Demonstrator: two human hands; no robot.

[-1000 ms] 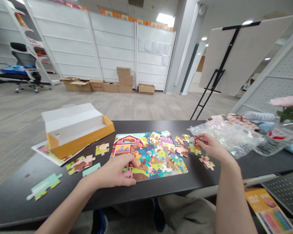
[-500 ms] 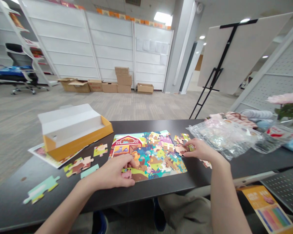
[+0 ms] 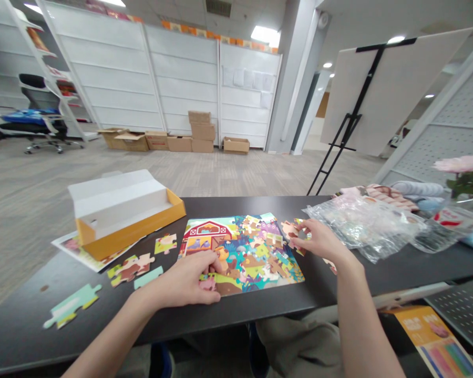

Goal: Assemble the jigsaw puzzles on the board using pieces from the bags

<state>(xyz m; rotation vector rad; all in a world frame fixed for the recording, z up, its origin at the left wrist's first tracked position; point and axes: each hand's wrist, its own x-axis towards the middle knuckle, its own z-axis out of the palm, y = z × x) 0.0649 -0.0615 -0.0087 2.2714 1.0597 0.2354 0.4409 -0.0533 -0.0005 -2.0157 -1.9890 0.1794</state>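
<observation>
A farm-scene jigsaw puzzle with a red barn lies on the dark table, loose pieces scattered over its right half. My left hand rests on its lower left corner, thumb and curled fingers apart around a pink patch; nothing is visibly held there. Just past the right edge, my right hand pinches a brown and pink puzzle piece between thumb and fingers. More pieces lie under and beside that hand, partly hidden by it. To the left are joined brown pieces and a pale green strip.
An open yellow box stands at the left on a printed sheet. Clear plastic bags and folded cloths lie at the right, near a pink flower. Below the table edge at right is an orange printed package.
My right hand has shifted slightly up and left, bringing the pinched piece with it. My left hand stays on the puzzle corner. The whole view has moved a little.
</observation>
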